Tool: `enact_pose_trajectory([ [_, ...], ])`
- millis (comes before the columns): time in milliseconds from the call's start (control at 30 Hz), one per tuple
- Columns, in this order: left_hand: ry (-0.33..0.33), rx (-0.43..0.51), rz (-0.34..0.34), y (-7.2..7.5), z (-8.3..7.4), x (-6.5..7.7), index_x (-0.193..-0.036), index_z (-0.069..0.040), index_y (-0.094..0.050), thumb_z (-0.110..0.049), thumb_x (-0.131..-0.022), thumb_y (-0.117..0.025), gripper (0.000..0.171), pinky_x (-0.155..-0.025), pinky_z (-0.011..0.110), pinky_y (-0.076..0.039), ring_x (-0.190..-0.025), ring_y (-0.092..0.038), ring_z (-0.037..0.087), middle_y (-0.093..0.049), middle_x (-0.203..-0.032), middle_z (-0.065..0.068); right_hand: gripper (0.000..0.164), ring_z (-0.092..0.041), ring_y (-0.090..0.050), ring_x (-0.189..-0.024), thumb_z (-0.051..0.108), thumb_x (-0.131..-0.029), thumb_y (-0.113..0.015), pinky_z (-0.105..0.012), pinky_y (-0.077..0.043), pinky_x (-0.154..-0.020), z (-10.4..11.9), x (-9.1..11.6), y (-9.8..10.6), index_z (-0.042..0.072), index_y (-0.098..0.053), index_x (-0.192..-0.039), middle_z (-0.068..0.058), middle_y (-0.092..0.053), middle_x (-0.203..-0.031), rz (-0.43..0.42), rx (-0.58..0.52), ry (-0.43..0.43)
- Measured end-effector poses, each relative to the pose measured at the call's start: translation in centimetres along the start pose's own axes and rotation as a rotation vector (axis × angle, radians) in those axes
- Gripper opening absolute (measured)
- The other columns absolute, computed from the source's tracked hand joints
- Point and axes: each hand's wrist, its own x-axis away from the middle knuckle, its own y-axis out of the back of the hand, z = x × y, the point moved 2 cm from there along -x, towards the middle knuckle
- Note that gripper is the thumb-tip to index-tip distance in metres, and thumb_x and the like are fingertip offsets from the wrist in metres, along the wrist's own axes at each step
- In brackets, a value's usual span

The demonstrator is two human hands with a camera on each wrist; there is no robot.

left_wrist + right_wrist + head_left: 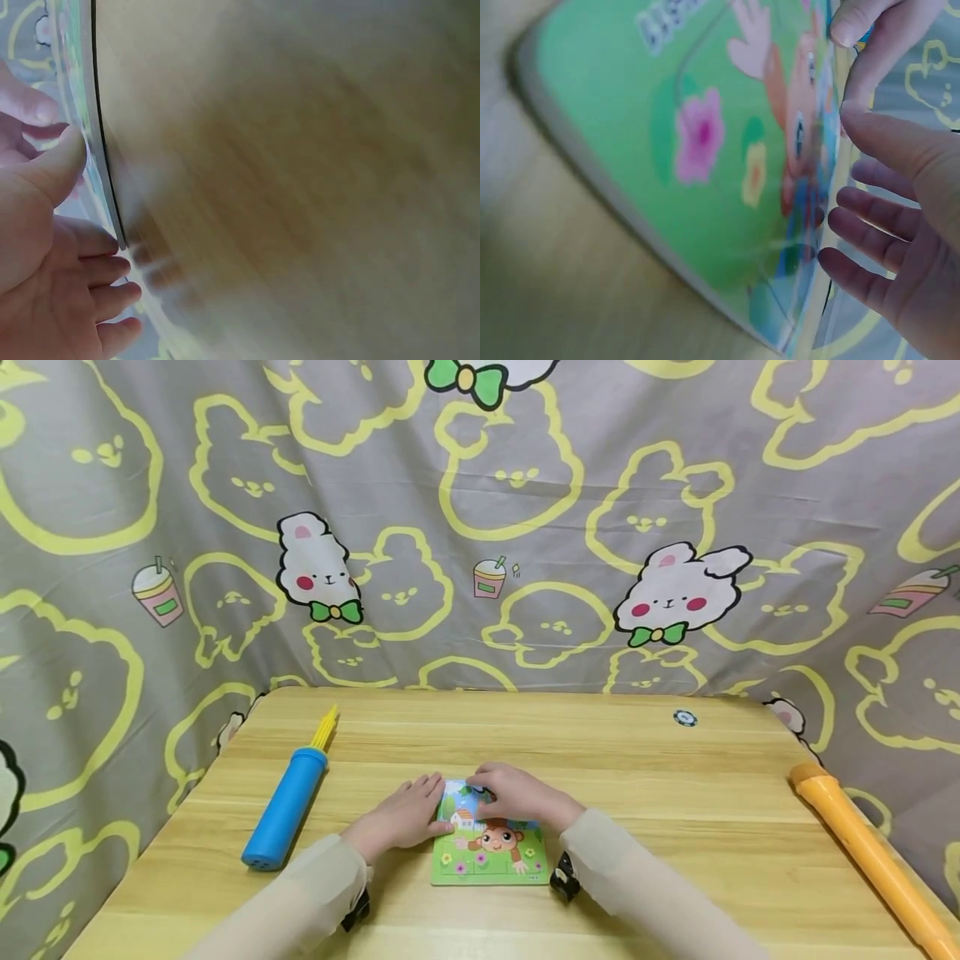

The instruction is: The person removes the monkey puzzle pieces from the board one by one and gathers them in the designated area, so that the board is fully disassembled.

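Note:
A jigsaw puzzle [491, 864] with a cartoon monkey, a house and flowers lies flat on the table in the head view. My left hand [408, 814] rests at its left edge, thumb over the picture and fingers fairly straight. In the left wrist view, the left hand [52, 247] lies along the puzzle's edge [101, 150]. My right hand [517, 795] reaches over the upper part, covering some of the picture. The right wrist view shows the right hand [907, 217] with spread, slightly bent fingers touching the puzzle [705, 217]; no loose piece is discernible between them.
A blue hand pump [287, 808] with a yellow nozzle lies left on the wooden table [637, 777]. Along the right edge lies a long orange tube-like object [862, 847]. A small round chip [686, 717] sits far right. A patterned curtain [525, 527] hangs behind.

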Motion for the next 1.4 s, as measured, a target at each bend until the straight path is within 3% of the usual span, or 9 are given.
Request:
enact_pose_trajectory([
  [300,0.003,-0.028,0.005,-0.2,0.1,-0.2,-0.139,0.009,-0.030,-0.044,-0.090,-0.054,0.076,-0.107,0.049,-0.020,-0.133,-0.022,0.037,-0.025,-0.146,0.022,0.061,-0.009,-0.047,-0.082,0.039,-0.080,-0.070,-0.022,-0.044,-0.070,0.3,-1.3,-0.9,0.007,-0.054,-0.129,-0.003,-0.050,-0.104,-0.001,0.107,-0.007],
  [533,0.000,-0.053,-0.004,-0.3,0.0,-0.4,-0.138,0.009,-0.031,-0.046,-0.089,-0.054,0.077,-0.107,0.049,-0.021,-0.132,-0.024,0.037,-0.027,-0.145,0.022,0.065,-0.009,-0.043,-0.079,0.042,-0.077,-0.071,-0.020,-0.042,-0.066,0.7,-1.4,-1.1,0.010,-0.054,-0.131,-0.003,-0.047,-0.106,0.015,0.121,-0.043],
  [933,0.020,-0.050,0.010,-0.2,-0.3,-0.4,-0.139,0.008,-0.030,-0.045,-0.089,-0.054,0.077,-0.107,0.047,-0.021,-0.133,-0.023,0.035,-0.026,-0.145,0.022,0.054,-0.010,-0.046,-0.084,0.026,-0.077,-0.076,-0.023,-0.044,-0.077,0.4,-1.9,-1.4,0.007,-0.056,-0.124,0.000,-0.042,-0.103,0.015,-0.109,-0.114],
  [1233,0.019,-0.047,0.003,-0.3,-0.2,-0.4,-0.139,0.008,-0.031,-0.046,-0.089,-0.055,0.077,-0.107,0.048,-0.020,-0.133,-0.024,0.036,-0.027,-0.145,0.022,0.045,-0.014,-0.048,-0.087,0.023,-0.078,-0.076,-0.028,-0.046,-0.078,0.1,-2.1,-1.3,0.013,-0.057,-0.118,-0.003,-0.044,-0.103,-0.001,-0.161,-0.141],
  [1400,0.022,-0.051,0.004,-0.1,-0.4,-0.4,-0.138,0.009,-0.032,-0.045,-0.089,-0.055,0.077,-0.107,0.048,-0.020,-0.132,-0.024,0.036,-0.027,-0.145,0.022,0.035,-0.015,-0.048,-0.082,0.014,-0.083,-0.069,-0.030,-0.045,-0.072,0.1,-2.0,-1.2,0.016,-0.057,-0.116,-0.004,-0.047,-0.098,-0.026,-0.212,-0.109],
])
